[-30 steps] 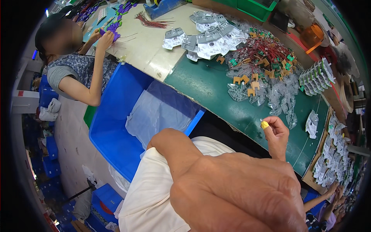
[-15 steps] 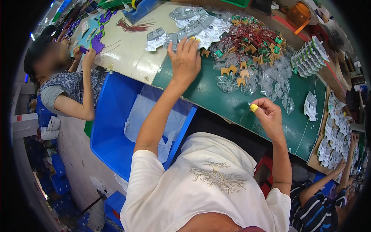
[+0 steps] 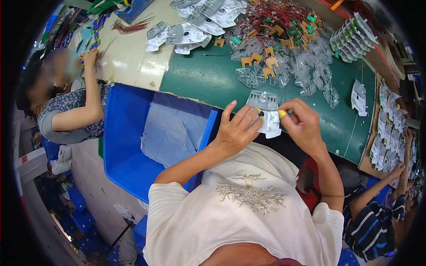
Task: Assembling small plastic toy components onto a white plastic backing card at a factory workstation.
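Note:
A grey and silver molded plastic part point(image 3: 262, 103) lies at the near edge of the green work surface, between my two hands. My left hand point(image 3: 237, 133) has its fingertips on the part's left side, gripping it, with yellow covers on some fingertips. At the part's right edge, my right hand point(image 3: 304, 126) is closed in a pinch, a yellow cover on its thumb. Whatever it pinches is hidden by the fingers. Beyond the hands lie clear plastic pieces point(image 3: 310, 73) and orange-tan clips point(image 3: 256, 57), beside a tangle of red wires point(image 3: 262, 15) with small green boards.
Stacked grey and silver parts point(image 3: 188, 33) and a red wire bundle point(image 3: 131, 26) lie far left. A blue bin point(image 3: 126, 146) stands below the table's left edge. One silver part point(image 3: 358, 97) and a ribbed stack point(image 3: 353, 37) are at right. Co-workers sit on both sides.
My left hand has come from the stack toward me, bringing a grey and silver part to the near edge. My right hand has moved slightly toward it. The view has shifted.

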Available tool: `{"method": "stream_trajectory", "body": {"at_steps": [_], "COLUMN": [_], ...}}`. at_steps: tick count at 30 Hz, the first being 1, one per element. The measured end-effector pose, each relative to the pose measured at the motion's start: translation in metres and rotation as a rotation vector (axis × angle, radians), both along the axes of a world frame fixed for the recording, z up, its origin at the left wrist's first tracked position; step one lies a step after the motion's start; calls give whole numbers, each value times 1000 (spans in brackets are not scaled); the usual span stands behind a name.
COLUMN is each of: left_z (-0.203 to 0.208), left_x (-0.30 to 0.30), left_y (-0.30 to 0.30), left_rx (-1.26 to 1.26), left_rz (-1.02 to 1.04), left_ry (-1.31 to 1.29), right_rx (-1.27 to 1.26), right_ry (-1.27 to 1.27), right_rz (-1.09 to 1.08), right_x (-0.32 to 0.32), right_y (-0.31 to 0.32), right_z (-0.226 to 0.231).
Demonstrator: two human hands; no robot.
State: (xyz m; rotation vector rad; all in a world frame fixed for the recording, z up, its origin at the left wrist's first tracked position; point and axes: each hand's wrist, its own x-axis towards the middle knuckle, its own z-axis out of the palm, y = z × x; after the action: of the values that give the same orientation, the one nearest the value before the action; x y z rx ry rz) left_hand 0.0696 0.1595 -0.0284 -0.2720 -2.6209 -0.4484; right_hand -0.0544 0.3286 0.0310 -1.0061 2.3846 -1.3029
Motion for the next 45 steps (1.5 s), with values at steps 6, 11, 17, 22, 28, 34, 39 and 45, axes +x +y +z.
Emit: {"method": "stream_trajectory", "body": {"at_steps": [6, 11, 17, 22, 28, 34, 39, 45], "left_z": [-5, 9, 6, 5, 16, 10, 7, 9], "left_x": [-7, -14, -60, -73, -45, -45, -53, -55], "left_y": [2, -13, -53, -62, -51, -34, -26, -19], "left_rx": [56, 180, 382, 198, 336, 322, 108, 97], "left_rz": [-22, -112, -96, -150, -127, -251, -359, -334], "left_ry": [-79, -110, 5, -47, -109, -54, -64, -114], "right_rx": [82, 274, 240, 289, 276, 277, 173, 113], "right_ry": [393, 484, 412, 409, 389, 443, 494, 339], "right_rz": [133, 232, 228, 180, 176, 239, 257, 65], "right_x": [7, 8, 15, 17, 6, 0, -2, 1], "right_y": [-15, -17, -10, -6, 3, 3, 5, 1], "right_z": [-22, -23, -26, -22, -22, -22, -33, -31]}}
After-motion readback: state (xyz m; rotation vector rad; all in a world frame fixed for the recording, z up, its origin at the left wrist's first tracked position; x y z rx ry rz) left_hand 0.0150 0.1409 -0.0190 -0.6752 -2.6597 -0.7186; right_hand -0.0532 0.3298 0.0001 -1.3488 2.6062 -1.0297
